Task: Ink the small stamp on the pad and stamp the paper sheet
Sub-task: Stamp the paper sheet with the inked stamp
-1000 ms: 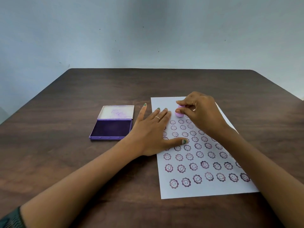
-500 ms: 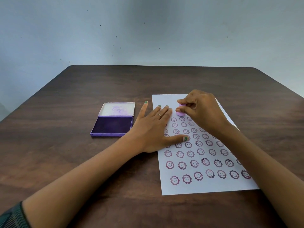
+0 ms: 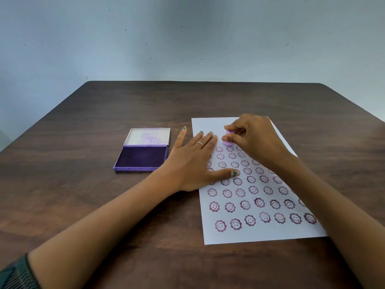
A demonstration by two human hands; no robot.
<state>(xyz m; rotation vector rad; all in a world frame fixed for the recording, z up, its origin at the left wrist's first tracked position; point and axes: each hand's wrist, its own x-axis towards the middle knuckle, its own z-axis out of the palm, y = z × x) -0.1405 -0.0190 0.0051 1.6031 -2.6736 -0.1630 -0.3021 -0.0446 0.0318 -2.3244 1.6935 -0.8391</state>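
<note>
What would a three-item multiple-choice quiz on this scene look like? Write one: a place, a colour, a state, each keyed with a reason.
1. Where does the ink pad lie?
A. to the left of the paper sheet
B. on top of the sheet
C. to the right of the sheet

2. What colour are the stamped smiley flowers?
A. green
B. purple
C. orange

3. How is the ink pad's lid?
A. shut
B. missing
C. open, folded back

Key: 1 A, the pad sits on the wooden table beyond the left hand; 2 B, the prints match the purple pad; 3 C, the dark ink surface is bare, while the right hand holds the small stamp on the sheet.
</note>
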